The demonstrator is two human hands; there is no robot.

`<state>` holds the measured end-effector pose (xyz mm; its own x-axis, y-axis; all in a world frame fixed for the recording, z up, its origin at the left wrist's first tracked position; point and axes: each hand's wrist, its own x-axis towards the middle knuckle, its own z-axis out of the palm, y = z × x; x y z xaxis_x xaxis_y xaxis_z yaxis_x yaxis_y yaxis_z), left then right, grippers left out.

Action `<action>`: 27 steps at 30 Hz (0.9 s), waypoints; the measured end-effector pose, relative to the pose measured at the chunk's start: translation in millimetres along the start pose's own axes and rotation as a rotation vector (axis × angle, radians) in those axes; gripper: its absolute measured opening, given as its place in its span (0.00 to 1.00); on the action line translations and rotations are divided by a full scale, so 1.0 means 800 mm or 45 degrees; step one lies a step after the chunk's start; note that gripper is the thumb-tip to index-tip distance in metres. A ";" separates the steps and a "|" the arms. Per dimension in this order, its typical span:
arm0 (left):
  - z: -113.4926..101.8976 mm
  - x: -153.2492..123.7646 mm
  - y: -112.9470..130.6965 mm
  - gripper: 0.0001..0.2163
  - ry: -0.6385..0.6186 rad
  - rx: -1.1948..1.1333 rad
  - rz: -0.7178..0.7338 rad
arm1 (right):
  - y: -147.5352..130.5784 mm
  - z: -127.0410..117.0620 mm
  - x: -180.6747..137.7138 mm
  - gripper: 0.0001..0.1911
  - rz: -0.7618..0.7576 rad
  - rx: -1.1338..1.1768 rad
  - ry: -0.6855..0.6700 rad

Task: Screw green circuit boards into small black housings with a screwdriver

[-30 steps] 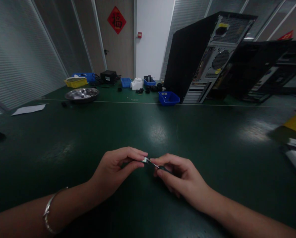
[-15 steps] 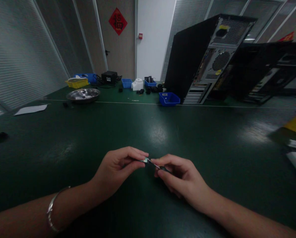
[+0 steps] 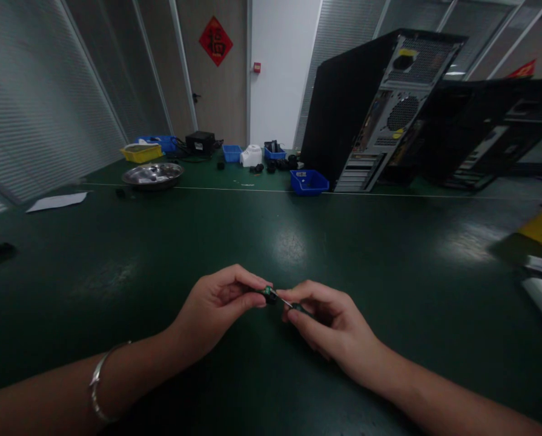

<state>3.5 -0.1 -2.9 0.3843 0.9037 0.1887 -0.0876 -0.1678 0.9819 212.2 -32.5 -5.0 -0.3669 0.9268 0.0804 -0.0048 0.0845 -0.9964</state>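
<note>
In the head view, the left hand pinches a small green-and-black part between thumb and fingers, out in front of the wearer and above the table. The right hand is closed around the dark handle of a slim tool, whose thin metal shaft slants up and leftward to the part's near end; whether the tip is seated in it or only resting against it is too small to tell. To work this well, I would brace both wrists or forearms on the table so that part and tip move as one, line the shaft up squarely with whatever it engages, and use light, even force, since so small a piece could twist out of the pinch. The left fingertips lie very near the tip, so a slip could jab them; gripping the part farther back would be safer, and turning it toward the light should help.
</note>
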 end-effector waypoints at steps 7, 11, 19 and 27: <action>-0.004 -0.001 -0.002 0.07 -0.002 0.113 0.084 | -0.001 0.001 -0.002 0.10 -0.029 -0.102 0.028; -0.005 0.001 -0.003 0.07 -0.036 0.020 -0.007 | 0.002 -0.002 0.000 0.13 0.084 0.009 -0.030; -0.018 0.008 -0.001 0.03 -0.285 0.102 -0.149 | 0.009 -0.008 0.003 0.14 0.088 0.162 0.003; -0.021 0.004 0.008 0.08 -0.684 0.725 0.248 | 0.010 -0.009 0.003 0.14 0.057 0.112 0.035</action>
<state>-11.1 8.0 3.6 0.8123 0.5493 0.1962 0.2277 -0.6082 0.7604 217.9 -27.3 -12.8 -0.3428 0.9388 0.0353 -0.0712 0.0115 -0.9974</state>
